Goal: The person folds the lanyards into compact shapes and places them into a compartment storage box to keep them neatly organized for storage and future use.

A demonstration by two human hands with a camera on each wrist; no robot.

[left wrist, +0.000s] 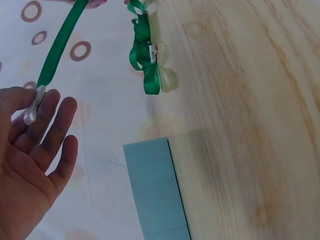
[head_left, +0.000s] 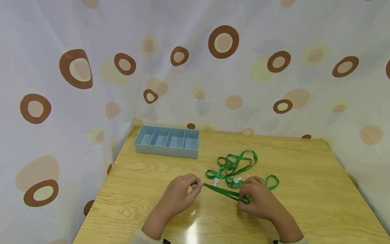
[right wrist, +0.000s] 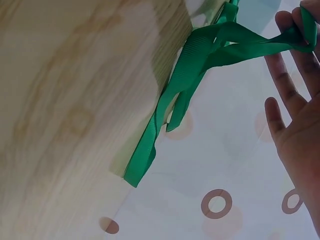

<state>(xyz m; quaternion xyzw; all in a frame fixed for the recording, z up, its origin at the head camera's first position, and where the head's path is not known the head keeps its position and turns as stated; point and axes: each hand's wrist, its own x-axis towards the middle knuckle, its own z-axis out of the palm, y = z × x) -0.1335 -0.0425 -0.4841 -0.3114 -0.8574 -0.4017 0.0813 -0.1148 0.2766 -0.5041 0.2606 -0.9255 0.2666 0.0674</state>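
Note:
In the head view my left hand (head_left: 182, 194) is at the near middle of the table. Its thumb and fingertips pinch the white clip (left wrist: 34, 106) of a green lanyard, best seen in the left wrist view. The lanyard's strap (head_left: 221, 191) stretches to my right hand (head_left: 258, 200), whose fingers grip it where it bunches up. More green lanyards (head_left: 231, 165) lie loosely looped on the table just beyond the hands, with white clips (head_left: 216, 181) among them. One loop (head_left: 273, 182) sticks out behind the right hand.
A blue-grey box (head_left: 166, 151) with several compartments stands at the back left of the wooden table (head_left: 137, 193). A white patterned cloth (head_left: 195, 78) hangs behind the table and along its sides.

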